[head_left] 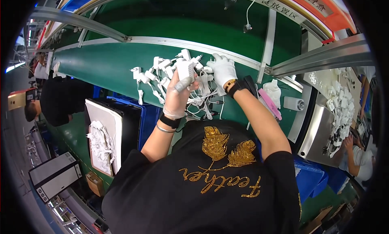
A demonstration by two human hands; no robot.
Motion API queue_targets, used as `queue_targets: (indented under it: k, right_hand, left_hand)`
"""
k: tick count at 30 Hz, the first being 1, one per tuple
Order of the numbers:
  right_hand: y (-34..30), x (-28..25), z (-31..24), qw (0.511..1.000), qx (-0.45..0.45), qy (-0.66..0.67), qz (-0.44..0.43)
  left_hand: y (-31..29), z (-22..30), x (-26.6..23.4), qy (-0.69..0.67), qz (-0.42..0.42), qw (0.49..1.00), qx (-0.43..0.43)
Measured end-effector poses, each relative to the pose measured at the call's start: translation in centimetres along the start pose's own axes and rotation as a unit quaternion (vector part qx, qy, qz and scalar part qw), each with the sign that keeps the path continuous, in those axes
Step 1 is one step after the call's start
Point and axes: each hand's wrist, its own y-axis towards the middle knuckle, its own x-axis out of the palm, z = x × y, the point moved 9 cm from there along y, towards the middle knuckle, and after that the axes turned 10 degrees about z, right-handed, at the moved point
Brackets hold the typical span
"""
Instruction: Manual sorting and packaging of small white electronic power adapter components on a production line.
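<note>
A charger partly hides the fingers of the left hand. Cables tangle too densely to count. The top edge cuts off an orange bin.

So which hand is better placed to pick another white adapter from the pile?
Probably the right hand: it's at the right end of the pile, though its grip is unclear. The left hand holds a white adapter.

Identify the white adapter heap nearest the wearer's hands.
The middle heap, on the green worktop by the left hand and right hand; others lie farther left and right.
</note>
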Motion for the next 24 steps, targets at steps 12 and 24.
queue_targets:
  k: [12,24]
  right_hand:
    - [-2.4,-10.6,0.1,0.815,0.173,0.553,-0.023]
    - [-9.0,-18.8,2.5,0.476,0.159,0.847,0.175]
  left_hand:
    - [-1.8,8.7,4.3,0.044,-0.031,0.987,0.148]
    - [-2.4,0.5,11.3,0.1,-0.151,0.982,-0.047]
